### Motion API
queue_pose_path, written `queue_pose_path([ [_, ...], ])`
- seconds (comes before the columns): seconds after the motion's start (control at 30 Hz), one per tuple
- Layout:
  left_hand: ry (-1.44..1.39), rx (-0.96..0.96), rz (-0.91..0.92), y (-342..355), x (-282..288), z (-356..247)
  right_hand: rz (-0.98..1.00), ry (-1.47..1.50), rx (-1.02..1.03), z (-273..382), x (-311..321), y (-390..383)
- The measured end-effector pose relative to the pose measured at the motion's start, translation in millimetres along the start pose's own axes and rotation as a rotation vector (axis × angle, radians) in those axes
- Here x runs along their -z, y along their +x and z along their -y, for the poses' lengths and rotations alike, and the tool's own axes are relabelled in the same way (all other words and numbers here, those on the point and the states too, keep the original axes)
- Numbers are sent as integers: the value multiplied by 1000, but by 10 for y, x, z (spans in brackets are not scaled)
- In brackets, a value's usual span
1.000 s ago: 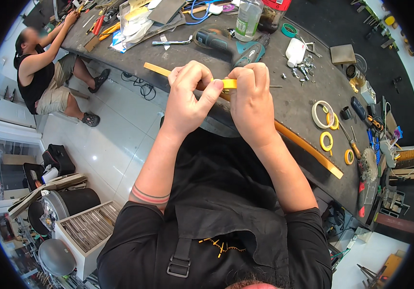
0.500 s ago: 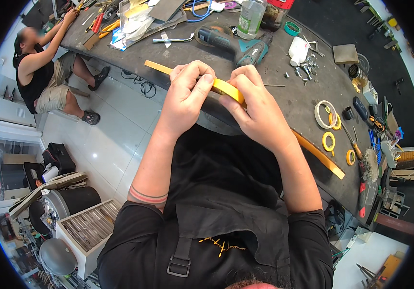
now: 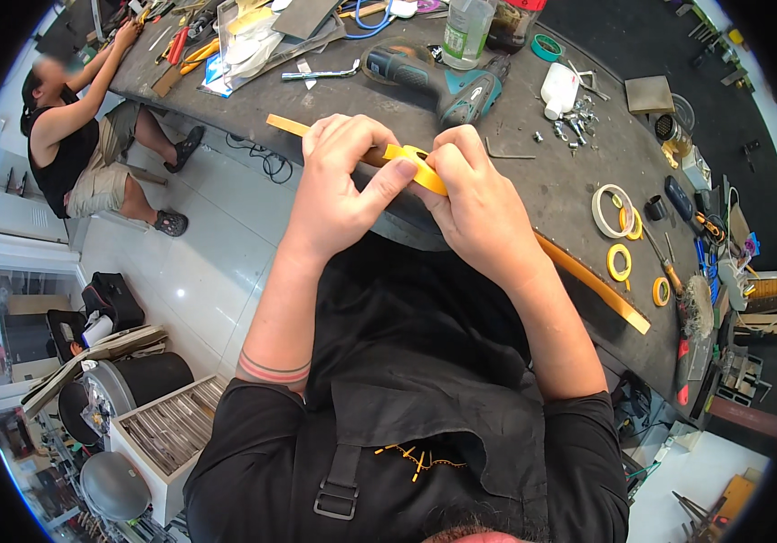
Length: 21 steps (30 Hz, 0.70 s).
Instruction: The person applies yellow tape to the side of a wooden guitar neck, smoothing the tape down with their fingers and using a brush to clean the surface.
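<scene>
Our hands moved closer together since before. Left hand (image 3: 339, 185) and right hand (image 3: 479, 204) pinch small yellow tape roll (image 3: 416, 163) over long yellow strip (image 3: 587, 281), above cluttered dark grey workbench (image 3: 551, 172). White tile floor (image 3: 208, 262) left.

A cordless drill (image 3: 434, 77) and a clear plastic bottle (image 3: 466, 29) are seen on the dark workbench (image 3: 569, 181). Tape rolls (image 3: 619, 262) are laid near its right end. A seated person (image 3: 81, 145) is seen at the far left.

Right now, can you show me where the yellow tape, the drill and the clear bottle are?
yellow tape (image 3: 417, 167), head view, on the strip pinched between both hands.
drill (image 3: 434, 77), head view, on its dark body, lying on the bench.
clear bottle (image 3: 465, 27), head view, on its side wall.
</scene>
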State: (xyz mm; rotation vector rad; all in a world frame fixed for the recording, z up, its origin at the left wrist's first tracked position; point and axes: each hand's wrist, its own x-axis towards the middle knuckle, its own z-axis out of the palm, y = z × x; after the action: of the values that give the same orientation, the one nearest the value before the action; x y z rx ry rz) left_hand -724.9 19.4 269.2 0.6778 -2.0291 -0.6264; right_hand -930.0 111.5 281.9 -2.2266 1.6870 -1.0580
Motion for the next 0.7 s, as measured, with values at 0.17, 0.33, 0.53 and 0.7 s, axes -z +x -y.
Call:
queue_pose_path([
  [0.17,-46,-17,-20,-25,-60,110,2,11,11,-3,2,-4],
  [0.33,-94,0,4,-65,-66,191,13,204,3,12,106,-29],
  [0.53,-115,-24,-106,-107,-121,246,-22,431,-29,-155,384,-393],
  [0.7,-49,-18,-91,-139,-93,270,-88,463,-270,-148,873,-983],
])
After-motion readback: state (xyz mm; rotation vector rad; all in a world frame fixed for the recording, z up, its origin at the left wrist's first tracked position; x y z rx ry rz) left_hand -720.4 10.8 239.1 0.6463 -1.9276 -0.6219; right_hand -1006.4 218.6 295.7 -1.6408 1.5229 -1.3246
